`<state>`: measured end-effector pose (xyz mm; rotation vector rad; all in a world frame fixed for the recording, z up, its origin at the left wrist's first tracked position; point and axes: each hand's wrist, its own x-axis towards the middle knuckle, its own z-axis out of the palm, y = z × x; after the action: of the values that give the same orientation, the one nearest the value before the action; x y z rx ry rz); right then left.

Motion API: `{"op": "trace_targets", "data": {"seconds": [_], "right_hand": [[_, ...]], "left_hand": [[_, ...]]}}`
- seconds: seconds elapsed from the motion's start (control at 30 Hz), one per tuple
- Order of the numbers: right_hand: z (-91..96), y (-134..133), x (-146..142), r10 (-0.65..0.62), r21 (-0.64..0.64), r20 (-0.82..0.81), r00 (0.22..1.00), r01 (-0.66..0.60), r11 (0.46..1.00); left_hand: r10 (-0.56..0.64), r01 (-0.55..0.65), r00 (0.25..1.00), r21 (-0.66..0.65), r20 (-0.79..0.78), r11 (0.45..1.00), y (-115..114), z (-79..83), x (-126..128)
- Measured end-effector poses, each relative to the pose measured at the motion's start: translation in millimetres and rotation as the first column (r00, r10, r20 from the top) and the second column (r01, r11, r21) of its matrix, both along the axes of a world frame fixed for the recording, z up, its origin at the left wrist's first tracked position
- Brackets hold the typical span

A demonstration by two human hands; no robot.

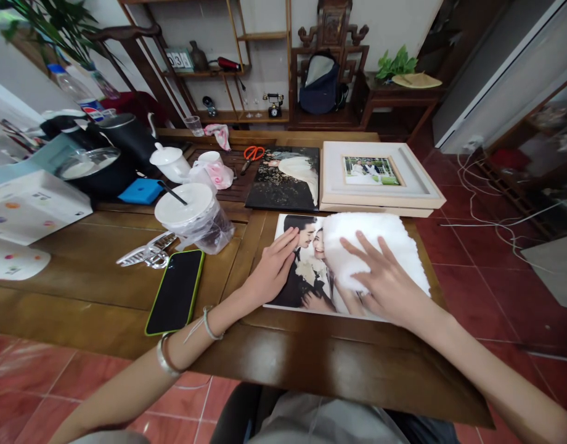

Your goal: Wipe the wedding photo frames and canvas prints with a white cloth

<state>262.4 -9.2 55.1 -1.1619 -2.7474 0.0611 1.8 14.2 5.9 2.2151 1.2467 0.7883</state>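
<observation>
Right hand is splayed open, palm down on a fluffy white cloth that's covering part of a couple's wedding photo. Left hand is lying flat and open on the photo too, green-cased phone off to its left.

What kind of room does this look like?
Probably a home sitting or tea room: a white lidded pot stands on the wooden table, with a carved wooden chair and open shelves beyond it.
</observation>
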Motion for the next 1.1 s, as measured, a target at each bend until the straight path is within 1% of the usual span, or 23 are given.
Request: {"op": "trace_targets", "data": {"seconds": [0.13,0.23,0.33,0.4,0.47,0.63,0.73,0.8,0.87,0.93,1.0,1.1], "right_hand": [[4.3,-42,-8,0.102,-0.067,-0.047,0.994,-0.105,0.992],[7.0,-71,-12,0.189,-0.127,-0.131,0.973,-0.205,0.97],[6.5,-84,-14,0.233,-0.17,-0.234,0.944,-0.275,0.946],[4.9,-79,-14,0.201,-0.186,-0.261,0.944,-0.253,0.949],[3.6,-65,-13,0.146,-0.178,-0.258,0.955,-0.195,0.964],[2.5,-13,1,0.038,-0.037,-0.185,0.982,-0.046,0.998],[0.2,13,10,-0.04,0.02,-0.155,0.987,0.043,0.999],[-2.2,24,12,-0.101,0.047,-0.138,0.985,0.108,0.993],[-4.6,28,9,-0.15,0.063,-0.126,0.981,0.158,0.985],[-5.9,25,1,-0.156,0.058,-0.118,0.981,0.163,0.985],[-5.9,15,-7,-0.113,0.028,-0.11,0.987,0.117,0.993],[-3.9,-11,-18,0.004,-0.054,-0.127,0.992,-0.011,0.998]], "left_hand": [[0.004,-0.004,1.0,0.0,0.0,1.0,0,-0.6,1],[0.003,-0.003,1.0,-0.005,0.003,1.0,1,-0.9,1],[-0.005,0.005,1.0,-0.003,0.007,1.0,2,-1.1,0],[-0.007,0.007,1.0,-0.005,0.006,1.0,2,-1.1,0],[-0.009,0.009,1.0,-0.005,0.009,1.0,1,-1.0,0],[-0.016,0.016,1.0,-0.003,0.024,1.0,1,-0.5,-1],[-0.013,0.013,1.0,-0.018,0.009,1.0,1,0.4,-1],[-0.009,0.009,1.0,-0.025,0.001,1.0,1,1.1,-1],[-0.009,0.009,1.0,-0.026,-0.001,1.0,1,1.5,-1],[-0.011,0.011,1.0,-0.022,0.002,1.0,1,1.5,0],[-0.011,0.011,1.0,-0.018,0.001,1.0,1,1.0,0],[-0.007,0.007,1.0,-0.014,-0.004,1.0,1,0.2,0]]}}
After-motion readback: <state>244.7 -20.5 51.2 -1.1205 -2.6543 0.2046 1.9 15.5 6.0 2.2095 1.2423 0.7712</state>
